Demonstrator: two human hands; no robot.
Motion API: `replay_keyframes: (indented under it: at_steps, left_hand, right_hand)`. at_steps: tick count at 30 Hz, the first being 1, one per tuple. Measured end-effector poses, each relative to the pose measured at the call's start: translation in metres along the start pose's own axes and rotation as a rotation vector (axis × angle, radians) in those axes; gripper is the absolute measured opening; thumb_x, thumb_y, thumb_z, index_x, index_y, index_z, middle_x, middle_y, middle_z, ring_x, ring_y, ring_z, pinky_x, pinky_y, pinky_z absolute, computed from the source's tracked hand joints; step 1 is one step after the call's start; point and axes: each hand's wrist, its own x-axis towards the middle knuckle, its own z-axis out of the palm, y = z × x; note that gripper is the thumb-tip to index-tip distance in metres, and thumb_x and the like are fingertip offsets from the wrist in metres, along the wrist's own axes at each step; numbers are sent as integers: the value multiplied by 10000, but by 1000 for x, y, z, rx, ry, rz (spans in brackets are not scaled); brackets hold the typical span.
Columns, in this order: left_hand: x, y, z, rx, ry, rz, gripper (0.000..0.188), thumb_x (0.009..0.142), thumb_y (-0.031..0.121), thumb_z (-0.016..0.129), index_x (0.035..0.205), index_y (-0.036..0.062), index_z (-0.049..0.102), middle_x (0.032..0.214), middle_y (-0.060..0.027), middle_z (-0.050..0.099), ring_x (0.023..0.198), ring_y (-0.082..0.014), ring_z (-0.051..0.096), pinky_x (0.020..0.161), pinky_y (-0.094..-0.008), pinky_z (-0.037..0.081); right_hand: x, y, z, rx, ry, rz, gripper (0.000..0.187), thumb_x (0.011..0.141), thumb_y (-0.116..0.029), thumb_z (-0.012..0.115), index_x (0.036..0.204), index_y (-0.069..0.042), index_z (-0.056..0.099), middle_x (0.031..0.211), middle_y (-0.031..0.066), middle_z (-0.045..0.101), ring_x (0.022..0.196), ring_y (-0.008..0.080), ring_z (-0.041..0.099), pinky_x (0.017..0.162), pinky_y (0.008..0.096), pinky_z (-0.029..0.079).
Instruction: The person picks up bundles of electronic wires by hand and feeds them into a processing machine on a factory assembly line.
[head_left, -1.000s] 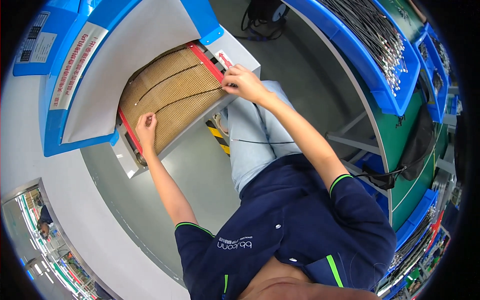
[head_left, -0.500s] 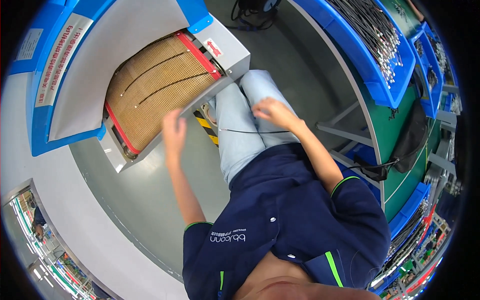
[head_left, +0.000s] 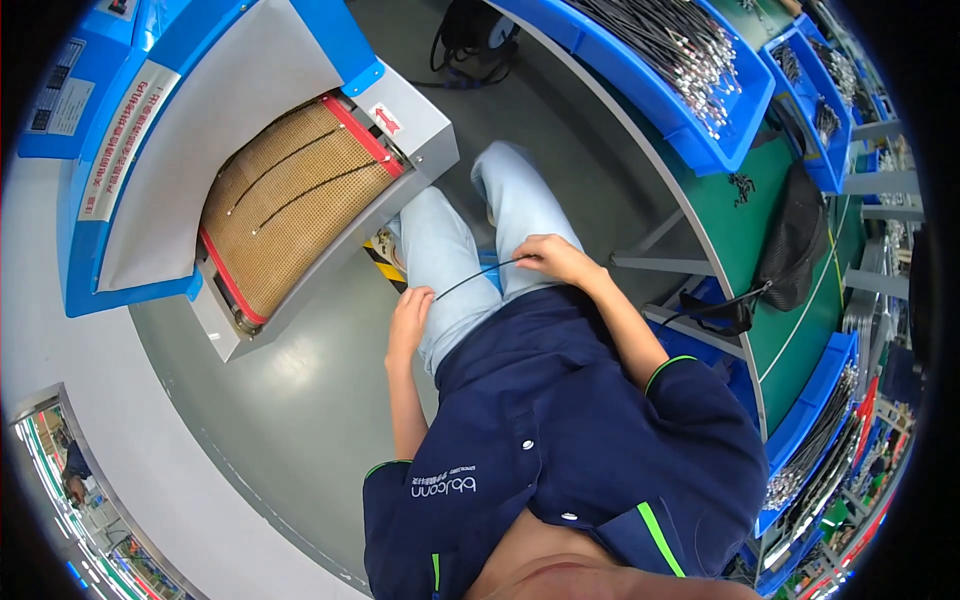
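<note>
A thin black cable (head_left: 470, 279) stretches above my lap between my two hands. Its left end is pinched in the fingers of my left hand (head_left: 409, 318), its right end in those of my right hand (head_left: 552, 257). The exact cable tips are hidden in my fingers. To the left, two more black cables (head_left: 290, 165) with small shiny ends lie on the brown mesh belt (head_left: 318, 205) of a blue and grey conveyor machine, apart from my hands.
The machine's grey front edge (head_left: 330, 265) stands left of my knees. On the right, a green table (head_left: 690, 225) carries blue bins (head_left: 720, 155) of black cables with metal ends and a black bag (head_left: 797, 240). A black coiled item (head_left: 470, 45) sits on the floor beyond.
My left hand has moved right, away from beside the belt, and has taken hold of the cable's left end. The cable now spans both hands. My view has shifted slightly.
</note>
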Motion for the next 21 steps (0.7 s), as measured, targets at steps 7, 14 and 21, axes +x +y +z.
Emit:
replay_keyframes:
  at_steps: [7,14,21]
  left_hand:
    - [4,-1,7,-41,0,12,147,892,163,570,969,49,621,885,-132,571,826,-319,580,720,-379,463]
    - [83,2,0,-53,58,155,120,861,128,612,931,36,645,829,-113,588,783,-289,588,676,-356,463]
    - [145,14,-28,-561,-12,-110,124,849,88,633,942,7,646,798,-104,635,674,-212,601,610,-299,467]
  right_hand:
    - [7,7,-5,37,108,-46,175,827,-158,647,965,-61,693,876,101,642,801,284,617,734,358,493]
    - [92,16,1,-4,173,-239,170,796,-99,667,961,-74,697,840,73,641,765,238,615,679,338,486]
    - [169,0,0,163,136,-384,94,783,-103,678,860,-51,661,780,64,647,731,232,616,665,330,493]
